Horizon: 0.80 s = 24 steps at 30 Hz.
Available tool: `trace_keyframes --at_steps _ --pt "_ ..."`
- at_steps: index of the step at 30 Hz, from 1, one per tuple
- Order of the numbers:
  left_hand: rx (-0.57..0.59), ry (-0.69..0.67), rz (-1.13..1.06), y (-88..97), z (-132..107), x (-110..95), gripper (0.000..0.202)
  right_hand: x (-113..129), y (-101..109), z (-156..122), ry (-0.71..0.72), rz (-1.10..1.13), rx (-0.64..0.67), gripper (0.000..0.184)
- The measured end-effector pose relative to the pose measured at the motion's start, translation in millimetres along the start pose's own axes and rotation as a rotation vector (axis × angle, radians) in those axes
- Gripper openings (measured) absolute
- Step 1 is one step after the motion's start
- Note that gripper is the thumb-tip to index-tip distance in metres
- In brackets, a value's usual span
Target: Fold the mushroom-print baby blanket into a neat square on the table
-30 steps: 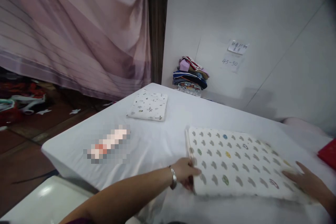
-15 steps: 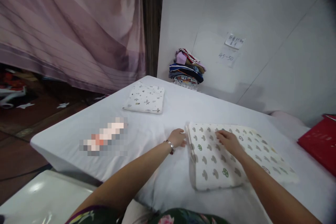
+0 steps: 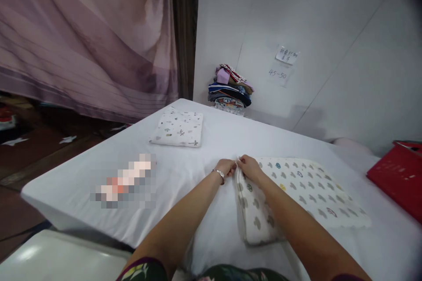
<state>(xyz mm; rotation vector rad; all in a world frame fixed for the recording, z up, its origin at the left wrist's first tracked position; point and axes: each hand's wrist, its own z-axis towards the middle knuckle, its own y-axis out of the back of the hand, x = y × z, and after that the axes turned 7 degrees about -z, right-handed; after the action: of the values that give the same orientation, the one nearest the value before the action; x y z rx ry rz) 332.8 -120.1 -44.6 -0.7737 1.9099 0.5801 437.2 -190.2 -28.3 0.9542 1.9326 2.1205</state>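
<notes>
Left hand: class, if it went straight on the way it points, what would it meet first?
The left hand would probably meet the folded patterned cloth at once, at the corner its fingers pinch, with the right hand right beside it.

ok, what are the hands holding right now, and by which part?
Left hand and right hand both pinch the folded white fabric sheet with grey prints at its far left corner.

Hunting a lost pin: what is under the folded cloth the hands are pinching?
The folded cloth lies flat on the white sheet. The left hand and right hand pinch its far corner. Anything beneath or between its layers is covered.
</notes>
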Motion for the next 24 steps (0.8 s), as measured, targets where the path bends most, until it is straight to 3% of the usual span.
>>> trace_keyframes --at_steps 5,8,17,24 --pt "-0.065 -0.116 0.012 -1.4 10 -2 0.017 -11 2 -11 -0.056 0.446 0.025 0.018" --pt "-0.128 -0.182 0.027 3.2 19 -5 0.007 -10 4 -14 -0.074 0.591 -0.023 0.019" --pt "-0.069 -0.107 -0.103 2.1 29 -11 0.015 -3 -9 -2 0.0 0.352 -0.073 0.017" --pt "-0.019 -0.104 -0.185 5.4 25 -10 0.034 -2 -13 0 0.005 0.412 -0.034 0.022"
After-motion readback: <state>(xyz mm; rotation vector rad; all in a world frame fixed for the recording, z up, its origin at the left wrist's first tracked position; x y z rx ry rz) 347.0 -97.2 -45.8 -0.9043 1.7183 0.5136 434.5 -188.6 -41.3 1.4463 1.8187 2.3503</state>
